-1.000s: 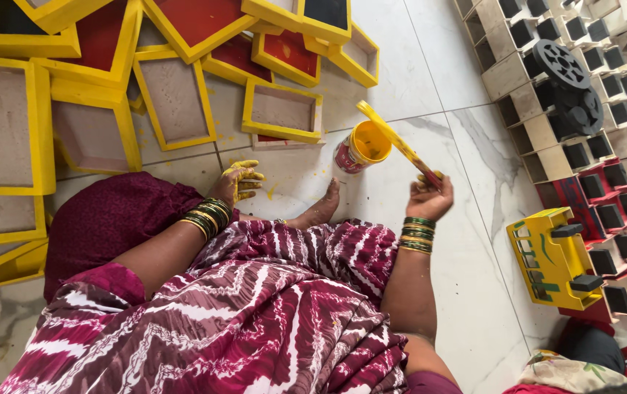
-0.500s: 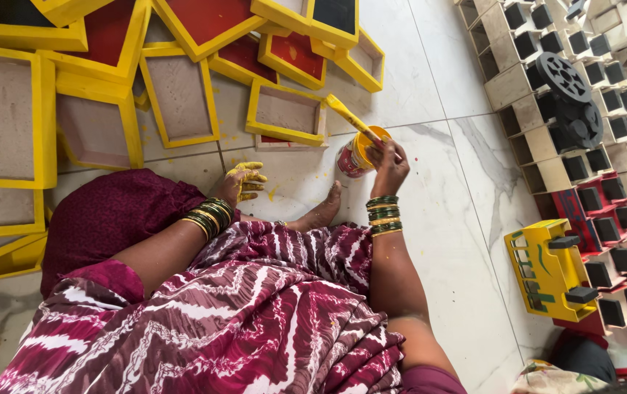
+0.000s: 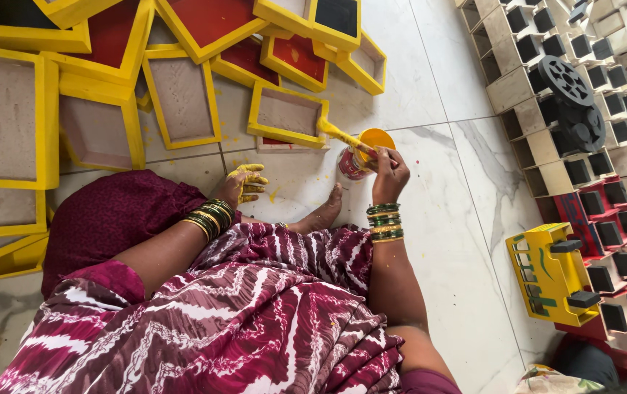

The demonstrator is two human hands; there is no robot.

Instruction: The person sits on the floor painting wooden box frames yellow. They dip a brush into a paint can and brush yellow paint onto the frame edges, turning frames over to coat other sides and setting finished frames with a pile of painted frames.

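Small toy-painting workshop on a marble floor [image 3: 430, 87]: yellow-edged wooden trays [image 3: 182, 95] left of right hand [image 3: 390, 175], unpainted wooden parts [image 3: 590, 80] stacked to its right.

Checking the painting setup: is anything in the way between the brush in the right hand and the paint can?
Nothing visible is. The right hand holds the yellow brush right over the open paint can, touching or nearly touching its rim. The paint-stained left hand rests on the floor, apart from it.
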